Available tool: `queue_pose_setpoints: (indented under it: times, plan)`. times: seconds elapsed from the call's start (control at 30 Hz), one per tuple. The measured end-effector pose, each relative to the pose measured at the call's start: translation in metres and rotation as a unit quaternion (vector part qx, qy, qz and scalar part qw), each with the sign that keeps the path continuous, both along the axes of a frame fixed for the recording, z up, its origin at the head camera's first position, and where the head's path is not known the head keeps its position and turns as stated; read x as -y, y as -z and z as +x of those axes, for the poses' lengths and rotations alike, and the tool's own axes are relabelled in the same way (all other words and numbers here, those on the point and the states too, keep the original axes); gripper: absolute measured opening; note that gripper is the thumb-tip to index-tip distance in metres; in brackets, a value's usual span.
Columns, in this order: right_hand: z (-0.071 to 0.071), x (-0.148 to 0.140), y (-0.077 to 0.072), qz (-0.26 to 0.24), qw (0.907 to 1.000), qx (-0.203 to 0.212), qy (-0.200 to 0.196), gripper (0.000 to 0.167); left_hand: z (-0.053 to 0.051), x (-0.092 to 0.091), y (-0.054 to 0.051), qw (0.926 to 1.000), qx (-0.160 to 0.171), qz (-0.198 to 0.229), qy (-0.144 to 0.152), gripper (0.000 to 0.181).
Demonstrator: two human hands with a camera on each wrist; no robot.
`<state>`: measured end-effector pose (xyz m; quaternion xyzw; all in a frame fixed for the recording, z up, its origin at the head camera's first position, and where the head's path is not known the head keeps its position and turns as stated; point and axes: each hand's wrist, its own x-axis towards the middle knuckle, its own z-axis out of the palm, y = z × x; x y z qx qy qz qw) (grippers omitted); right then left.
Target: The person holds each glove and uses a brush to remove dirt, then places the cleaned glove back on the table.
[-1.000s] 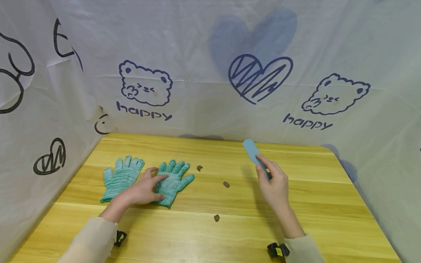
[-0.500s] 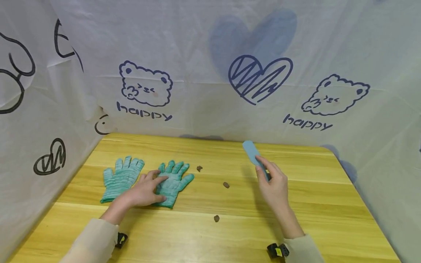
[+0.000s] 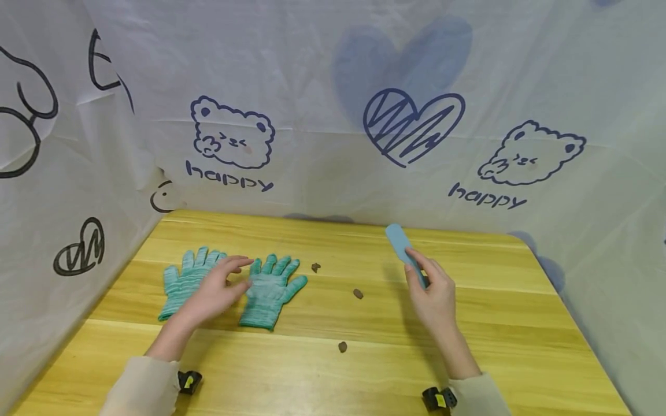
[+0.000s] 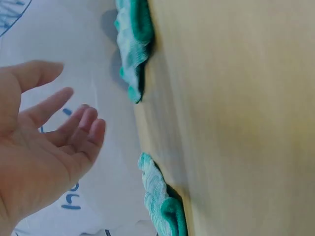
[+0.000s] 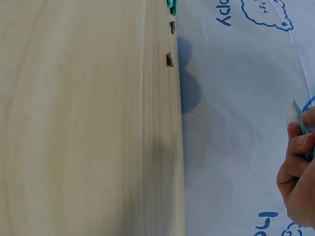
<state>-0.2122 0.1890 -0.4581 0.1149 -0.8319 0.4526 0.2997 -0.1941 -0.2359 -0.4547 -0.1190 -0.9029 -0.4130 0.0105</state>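
Observation:
My left hand (image 3: pixel 221 287) hovers between two green-and-white knitted gloves, its fingers loosely bent and nothing in its grip. The right-hand glove (image 3: pixel 270 294) lies flat, fingers pointing to the back. Partly covered by my hand, the left-hand glove (image 3: pixel 187 283) lies flat as well. In the left wrist view the hand (image 4: pixel 54 142) shows its fingers apart from both gloves. My right hand (image 3: pixel 436 289) pinches a flat light-blue stick with a rounded end (image 3: pixel 398 238) above the table; its lower part is hidden by the fingers. That stick's thin edge (image 5: pixel 299 115) shows in the right wrist view.
Three small brown lumps lie between the hands: one by the glove (image 3: pixel 315 267), one in the middle (image 3: pixel 358 293) and one nearer the front (image 3: pixel 342 346). The wooden table (image 3: pixel 494 323) meets a white drawn-on cloth (image 3: pixel 312 150) at its back and sides.
My left hand has lifted off the right-hand glove and drawn to the left, over the other glove. My right hand with the blue stick has stayed nearly still.

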Motion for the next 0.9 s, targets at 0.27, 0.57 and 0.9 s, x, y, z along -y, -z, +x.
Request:
queue_pose_setpoints:
  times: [0.27,0.57,0.9]
  plan:
    - [0.001,0.003,-0.001,-0.002,1.0,0.007,0.001,0.033,0.01,0.018,-0.011,0.9938,-0.037,0.058,-0.086,0.045]
    - [-0.002,0.001,-0.001,0.012,0.9994,0.024,0.022,0.038,0.025,0.042,-0.015,0.98,-0.056,0.077,-0.175,0.046]
    - [0.0,-0.027,0.008,0.119,0.9583,0.26,0.0,0.052,0.042,0.06,-0.004,0.9777,-0.087,0.05,-0.185,0.045]
